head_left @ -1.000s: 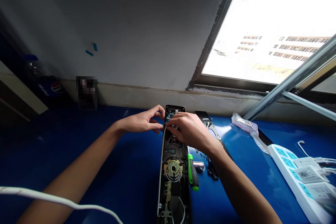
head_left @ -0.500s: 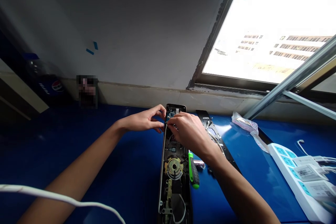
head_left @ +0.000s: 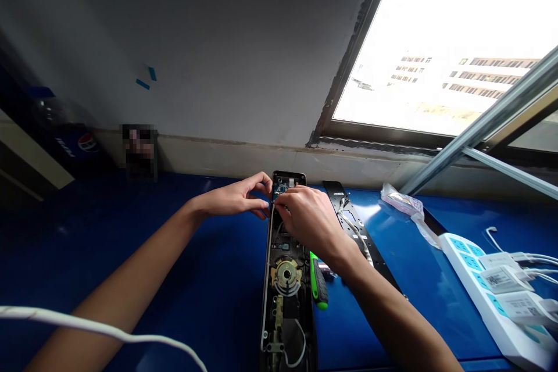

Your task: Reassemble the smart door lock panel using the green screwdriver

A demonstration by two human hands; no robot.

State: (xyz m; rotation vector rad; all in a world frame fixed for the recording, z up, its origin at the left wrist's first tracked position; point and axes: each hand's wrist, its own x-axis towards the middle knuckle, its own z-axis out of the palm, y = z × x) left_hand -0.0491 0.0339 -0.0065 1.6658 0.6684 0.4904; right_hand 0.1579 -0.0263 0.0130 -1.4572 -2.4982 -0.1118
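A long, narrow black housing (head_left: 286, 296), which looks like an opened electronic door lock, stands lengthwise in front of me. Inside it are a blue circuit board (head_left: 283, 185) near the far end, a brass-coloured ring part (head_left: 286, 274) and thin white wires. My left hand (head_left: 238, 196) is at the housing's far left edge, thumb and bent fingers apart, fingertips against or just beside the rim. Over the circuit board, my right hand (head_left: 307, 215) has its thumb and fingers pinched together at the left rim. Whatever lies in that pinch is too small to make out.
A green-and-black screwdriver (head_left: 319, 285) lies right of the housing. Behind my right forearm is a black perforated plate (head_left: 355, 221) with a cable. A white power strip (head_left: 471, 285) with chargers, a plastic bag (head_left: 403, 200), a Pepsi bottle (head_left: 72, 139) and a loose white cable (head_left: 100, 328) are around.
The view has shifted slightly, so everything sits a little further left. Both hands keep nearly the same places on the housing, the right still pinching at the rim.
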